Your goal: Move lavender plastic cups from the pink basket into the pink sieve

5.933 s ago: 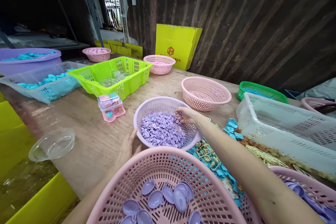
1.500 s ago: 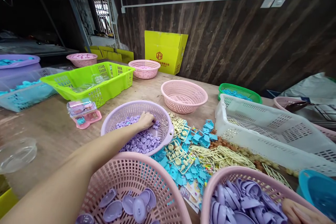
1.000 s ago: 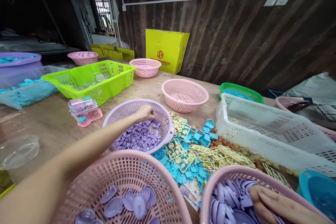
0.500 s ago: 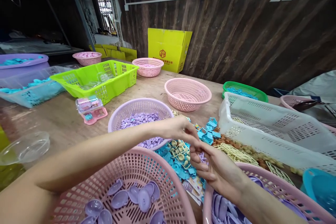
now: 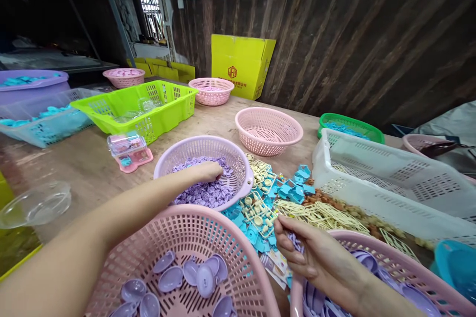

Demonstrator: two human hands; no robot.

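Over at the table's left edge sits a clear plastic bowl (image 5: 36,203), and farther back a lime-green crate (image 5: 137,109). A small pink-and-clear box (image 5: 129,151) lies on the bare wood just in front of the crate. The left hand (image 5: 204,172) is down inside the lilac basket (image 5: 204,168), palm over the heap of small purple discs (image 5: 208,193), fingers curled together into the pile; whether they pinch a disc cannot be told. At the near edge, a pink basket (image 5: 186,262) holds a few purple oval shells (image 5: 193,275). Right of the lilac basket lies a scatter of blue and cream parts (image 5: 267,198). The right hand (image 5: 308,252) hovers above that scatter, fingers closed around a small purple piece (image 5: 295,241), just beside a second pink basket (image 5: 375,272) at the near right. A white crate (image 5: 390,178) stands behind.
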